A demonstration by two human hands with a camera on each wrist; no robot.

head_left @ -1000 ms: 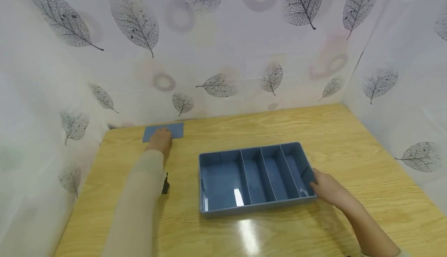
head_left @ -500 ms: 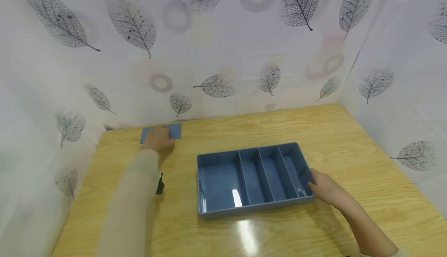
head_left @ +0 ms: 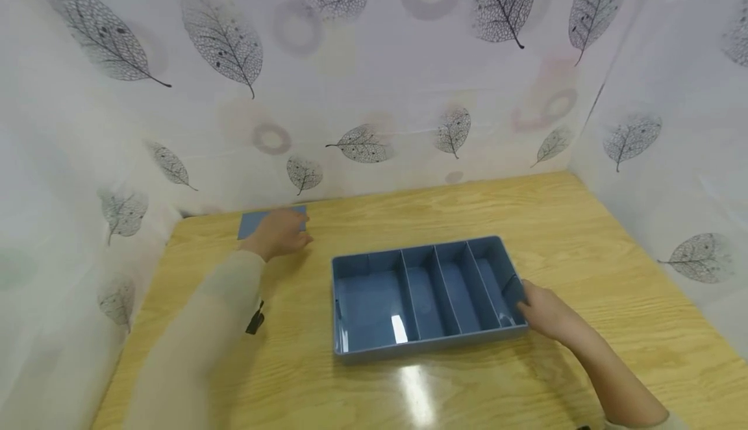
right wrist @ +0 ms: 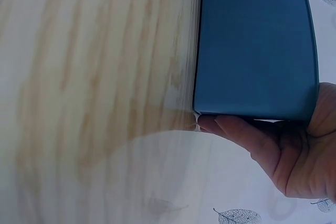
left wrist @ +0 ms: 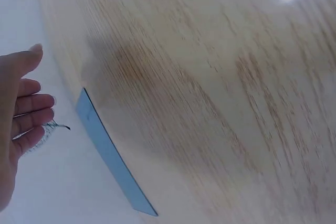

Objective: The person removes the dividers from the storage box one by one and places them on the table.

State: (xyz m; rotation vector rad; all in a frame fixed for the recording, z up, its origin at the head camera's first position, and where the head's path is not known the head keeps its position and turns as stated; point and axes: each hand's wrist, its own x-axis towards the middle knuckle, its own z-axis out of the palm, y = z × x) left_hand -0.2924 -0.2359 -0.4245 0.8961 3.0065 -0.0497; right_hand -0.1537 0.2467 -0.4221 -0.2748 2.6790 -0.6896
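Observation:
A blue-grey organizer tray (head_left: 432, 344) with one wide and several narrow compartments sits on the wooden table, and nothing lies in them. My right hand (head_left: 549, 313) grips its right end; in the right wrist view the thumb is at the rim and the fingers (right wrist: 236, 129) are under the tray's outer wall (right wrist: 257, 45). At the back left, a flat blue-grey rectangular panel (head_left: 251, 223) lies on the table. My left hand (head_left: 279, 234) hovers over its right part, partly hiding it. The left wrist view shows that hand's fingers (left wrist: 32, 103) loosely curved, holding nothing, apart from the panel (left wrist: 110, 150).
The wood-grain table (head_left: 467, 209) meets a pale leaf-printed curtain (head_left: 380, 105) at the back and both sides. A small dark piece (head_left: 255, 319) shows beside the left sleeve (head_left: 216, 313).
My left hand has come off the panel and shifted right, its fingers loosening. The panel stays where it was. My right hand keeps its hold on the tray, which has not moved.

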